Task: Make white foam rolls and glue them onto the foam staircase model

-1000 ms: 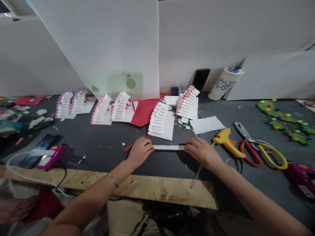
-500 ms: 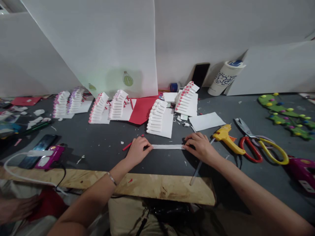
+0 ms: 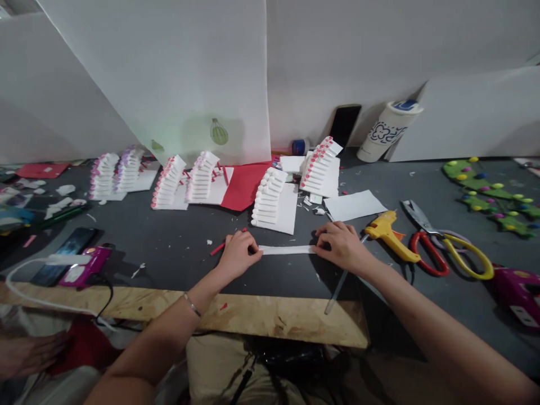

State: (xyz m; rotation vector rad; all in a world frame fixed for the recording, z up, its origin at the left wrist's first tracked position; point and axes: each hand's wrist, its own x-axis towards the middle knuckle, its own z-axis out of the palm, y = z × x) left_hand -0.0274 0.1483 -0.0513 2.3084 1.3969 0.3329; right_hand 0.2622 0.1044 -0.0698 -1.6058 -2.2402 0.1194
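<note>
Strip (image 3: pixel 287 250) pinched at ends: left hand (image 3: pixel 239 253), right hand (image 3: pixel 341 246).

The paper strip (image 3: pixel 287 250) spans the gap between the left hand (image 3: pixel 239 253) at its left end and the right hand (image 3: pixel 341 247) at its right end. Directly behind the strip lies a swab-lined card (image 3: pixel 270 202); behind and to its right, a loose sheet (image 3: pixel 356 206), with a cup (image 3: pixel 386 135) farther back. Right of the strip come the glue gun (image 3: pixel 392 239), then the scissors (image 3: pixel 422 219). Well left of it lies a power socket (image 3: pixel 90 264); before it runs the wooden plank (image 3: pixel 278 318).
</note>
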